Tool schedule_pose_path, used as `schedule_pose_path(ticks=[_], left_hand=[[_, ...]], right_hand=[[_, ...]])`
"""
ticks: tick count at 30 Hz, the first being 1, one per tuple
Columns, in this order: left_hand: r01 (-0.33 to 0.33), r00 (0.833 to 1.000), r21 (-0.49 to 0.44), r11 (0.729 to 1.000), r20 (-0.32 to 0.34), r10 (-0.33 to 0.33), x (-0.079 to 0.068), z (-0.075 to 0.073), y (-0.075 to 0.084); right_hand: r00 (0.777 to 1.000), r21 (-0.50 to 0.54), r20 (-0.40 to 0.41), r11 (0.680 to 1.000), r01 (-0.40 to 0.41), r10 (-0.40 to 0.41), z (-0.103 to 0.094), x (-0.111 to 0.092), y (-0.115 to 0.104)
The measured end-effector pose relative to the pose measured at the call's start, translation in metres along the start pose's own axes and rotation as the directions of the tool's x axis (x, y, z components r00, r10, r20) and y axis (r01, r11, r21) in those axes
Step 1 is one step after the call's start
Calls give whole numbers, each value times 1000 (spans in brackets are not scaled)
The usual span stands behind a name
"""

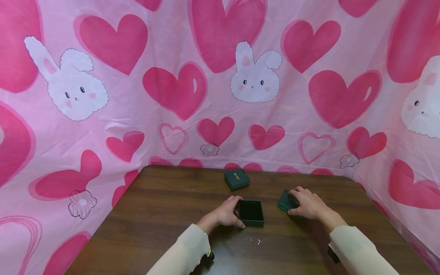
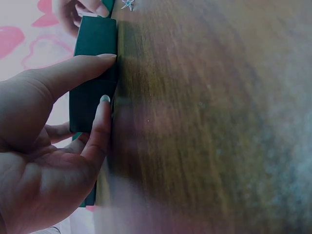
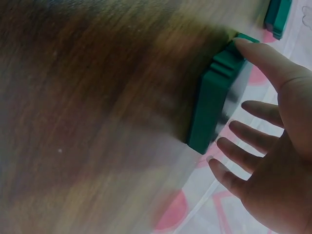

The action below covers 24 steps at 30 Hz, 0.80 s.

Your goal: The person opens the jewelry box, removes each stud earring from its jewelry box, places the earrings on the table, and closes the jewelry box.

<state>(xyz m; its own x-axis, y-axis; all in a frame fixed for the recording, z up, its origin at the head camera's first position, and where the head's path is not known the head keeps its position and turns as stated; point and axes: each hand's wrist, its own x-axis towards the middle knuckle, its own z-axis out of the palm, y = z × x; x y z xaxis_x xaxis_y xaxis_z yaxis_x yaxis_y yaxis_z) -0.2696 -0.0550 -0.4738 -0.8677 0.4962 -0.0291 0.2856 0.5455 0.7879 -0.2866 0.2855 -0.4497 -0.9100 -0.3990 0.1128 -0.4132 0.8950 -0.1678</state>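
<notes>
My left hand [image 1: 227,212] grips the left side of an open dark green jewelry box base [image 1: 251,213], whose inside looks black. In the left wrist view, thumb and fingers lie against the box's side wall [image 2: 95,41]. Over to the right, my right hand [image 1: 307,203] is at a flat green box insert [image 1: 284,200] with notched edges. The right wrist view shows the thumb at one end of this insert [image 3: 209,107], while the other fingers are spread beside it. Two small silver earrings [image 1: 259,242] lie in front of the box base; one looks star-shaped [image 2: 127,5].
A green box lid [image 1: 237,179] with gold lettering lies near the back of the brown wooden table [image 1: 165,202]. Behind the table hangs a pink cloth [image 1: 220,107] with hearts and rabbits, which also runs along both sides.
</notes>
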Motion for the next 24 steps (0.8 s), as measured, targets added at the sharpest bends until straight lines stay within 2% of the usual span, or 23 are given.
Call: schedule_pose_path(ticks=[10, 19, 24], left_hand=[[-5, 1000, 2, 1000, 0, 5, 1, 0, 1], [-7, 1000, 2, 1000, -3, 7, 1, 1, 0], [-11, 1000, 4, 1000, -7, 11, 2, 2, -1]], right_hand=[[994, 51, 65, 995, -86, 83, 7, 2, 5], [990, 73, 89, 991, -114, 107, 7, 2, 3], [991, 73, 88, 992, -103, 96, 4, 1, -2]])
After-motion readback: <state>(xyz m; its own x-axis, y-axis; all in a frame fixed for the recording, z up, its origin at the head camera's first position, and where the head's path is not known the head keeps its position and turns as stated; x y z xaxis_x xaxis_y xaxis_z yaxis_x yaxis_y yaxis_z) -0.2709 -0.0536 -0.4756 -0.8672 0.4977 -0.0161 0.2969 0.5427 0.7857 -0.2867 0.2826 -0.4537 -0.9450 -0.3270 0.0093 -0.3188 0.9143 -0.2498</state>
